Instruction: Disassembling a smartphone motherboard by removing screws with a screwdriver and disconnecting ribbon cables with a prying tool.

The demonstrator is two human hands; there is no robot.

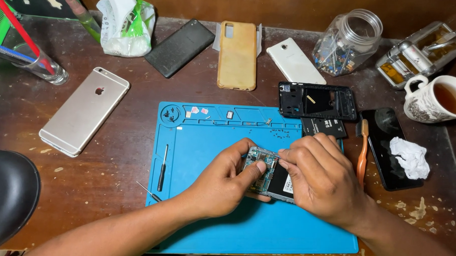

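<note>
Opened phone [269, 175] mid blue mat [209, 228], board exposed. Left hand [223, 186] pinching its left edge, right hand [319, 184] fingers closed at top edge. Prob light, stiff, fragile; hold by frame edges only.

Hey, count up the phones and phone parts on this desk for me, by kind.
Whole phones: 4, gold, black, white, dark
Opened phone in both hands: 1
Phone case: 1
Black frame: 1
Battery: 1
Total: 8
</note>
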